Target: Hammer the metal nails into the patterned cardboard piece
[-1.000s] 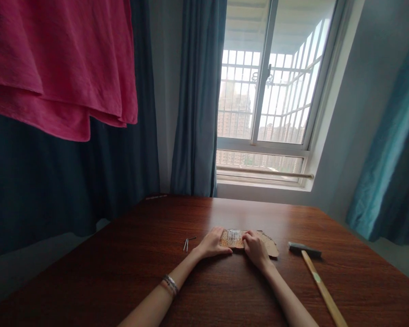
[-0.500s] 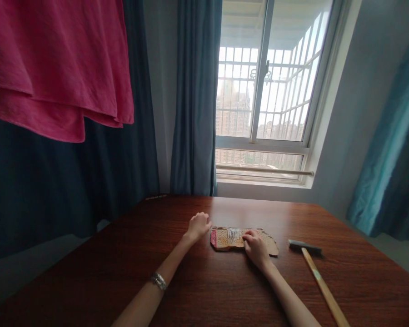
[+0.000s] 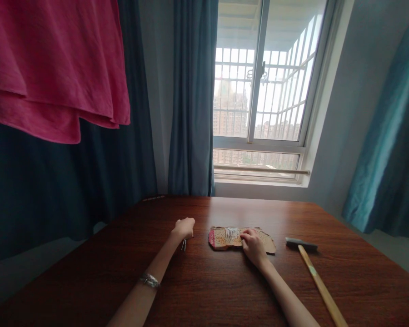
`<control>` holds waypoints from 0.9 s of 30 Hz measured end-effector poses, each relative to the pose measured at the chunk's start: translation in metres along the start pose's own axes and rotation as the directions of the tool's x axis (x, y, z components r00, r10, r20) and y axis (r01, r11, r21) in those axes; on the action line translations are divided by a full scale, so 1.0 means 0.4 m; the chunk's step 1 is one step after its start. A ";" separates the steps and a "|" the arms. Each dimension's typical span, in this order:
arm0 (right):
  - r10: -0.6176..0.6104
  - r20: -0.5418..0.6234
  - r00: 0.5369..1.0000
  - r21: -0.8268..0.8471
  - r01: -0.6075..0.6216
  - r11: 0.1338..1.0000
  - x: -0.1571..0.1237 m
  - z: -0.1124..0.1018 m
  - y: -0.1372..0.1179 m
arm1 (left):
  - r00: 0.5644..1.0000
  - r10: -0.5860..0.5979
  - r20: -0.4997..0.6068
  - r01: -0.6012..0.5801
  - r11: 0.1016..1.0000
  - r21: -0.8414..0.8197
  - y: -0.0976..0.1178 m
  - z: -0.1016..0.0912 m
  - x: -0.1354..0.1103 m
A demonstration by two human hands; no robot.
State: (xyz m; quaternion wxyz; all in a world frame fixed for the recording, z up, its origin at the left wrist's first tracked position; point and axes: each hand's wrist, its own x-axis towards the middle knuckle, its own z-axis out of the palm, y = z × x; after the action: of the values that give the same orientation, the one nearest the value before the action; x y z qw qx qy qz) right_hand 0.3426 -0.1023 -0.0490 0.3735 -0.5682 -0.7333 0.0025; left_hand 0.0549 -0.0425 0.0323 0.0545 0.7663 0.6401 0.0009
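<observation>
A piece of cardboard (image 3: 221,240) with a pink left end, a dotted print and several short dark lines lies flat on the wooden table. My right hand (image 3: 254,246) rests on its right half, fingers bent and pressed together against it. To the left of the cardboard, apart from it, my left hand (image 3: 184,228) is closed just over the tabletop. Thin metal nails (image 3: 184,245) stick out below its fingers; their number is hard to make out. A hammer (image 3: 301,245) with a dark head and a long wooden handle lies to the right of my right hand.
The brown table (image 3: 122,272) reaches back toward a barred window (image 3: 259,91). Blue curtains (image 3: 192,113) hang behind and at both sides. A pink towel (image 3: 54,68) hangs at the upper left, above the table's height.
My left hand has moved left, away from the cardboard's edge, and nails now show below its fingers. My right hand stays on the cardboard. The view has shifted slightly.
</observation>
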 end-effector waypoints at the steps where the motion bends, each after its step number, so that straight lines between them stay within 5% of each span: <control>1: 0.004 0.001 1.000 0.003 -0.004 1.000 0.000 0.000 0.000 | 1.000 -0.003 -0.003 0.003 1.000 0.002 0.001 0.002 0.001; 18: 0.024 0.012 1.000 0.036 -0.025 0.999 0.003 0.001 0.004 | 1.000 0.015 0.013 -0.014 0.999 -0.037 -0.010 0.038 0.020; 27: 0.027 0.004 1.000 0.031 -0.028 0.999 0.002 0.000 0.001 | 0.993 0.114 -0.026 -0.115 0.992 -0.049 -0.017 0.055 0.037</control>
State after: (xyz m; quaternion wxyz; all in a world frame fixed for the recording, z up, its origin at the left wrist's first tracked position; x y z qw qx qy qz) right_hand 0.3427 -0.1016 -0.0488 0.3811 -0.5723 -0.7259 0.0200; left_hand 0.0523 -0.0286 0.0088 0.0665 0.8000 0.5956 0.0289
